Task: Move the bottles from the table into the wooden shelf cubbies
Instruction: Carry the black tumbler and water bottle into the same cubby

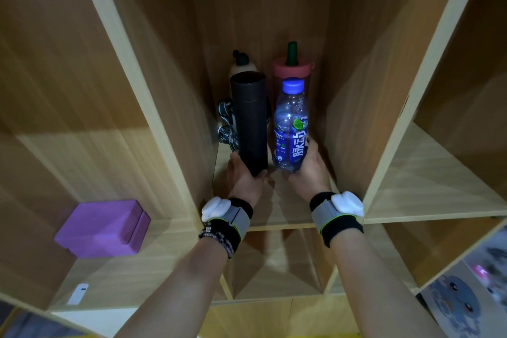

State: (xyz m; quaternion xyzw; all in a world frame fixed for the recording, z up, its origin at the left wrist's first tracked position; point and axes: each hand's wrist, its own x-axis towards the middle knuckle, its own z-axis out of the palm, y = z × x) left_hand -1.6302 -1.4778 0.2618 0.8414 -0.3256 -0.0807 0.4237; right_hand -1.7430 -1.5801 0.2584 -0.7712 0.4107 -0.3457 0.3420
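Note:
Both of my arms reach into the middle cubby of the wooden shelf [277,223]. My left hand [244,177] grips the base of a tall dark cylindrical flask [249,118], held upright. My right hand [311,169] holds the bottom of a clear plastic bottle [290,123] with a blue cap and blue label, right beside the flask. Behind them stand a pink bottle [293,70] with a dark green spout and a pale bottle [241,63] with a dark cap and a patterned strap [226,129]. Whether the held bottles touch the cubby floor is hidden by my hands.
A purple foam block [104,228] lies in the left cubby, with a small white object [78,293] near that shelf's front edge. The right cubby [428,186] shows bare wood. Lower cubbies open beneath. A patterned surface [461,296] shows at the bottom right.

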